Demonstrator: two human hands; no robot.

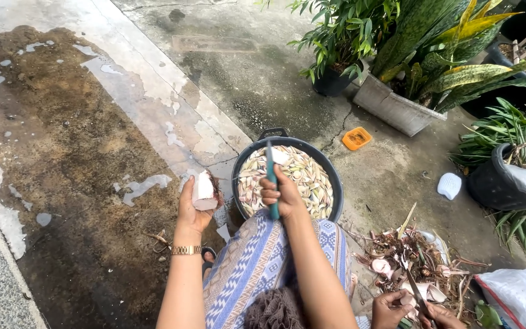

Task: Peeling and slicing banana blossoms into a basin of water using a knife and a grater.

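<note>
A white peeled root chunk (203,190) sits grasped in the left hand (191,210), held over wet concrete floor (80,158). At its three o'clock, the right hand (280,196) is clenched around a teal-handled knife (271,176) above a dark basin (330,173) of pale slices. At five o'clock, another person's hands (409,311) work over a peelings pile (409,256).

White chunk (204,190) at nine o'clock; teal knife (271,180); black basin (335,183) of cream-pink slices (308,180); blue-white patterned skirt (257,262); orange lid (357,138) at one o'clock; gold watch (186,250)
</note>
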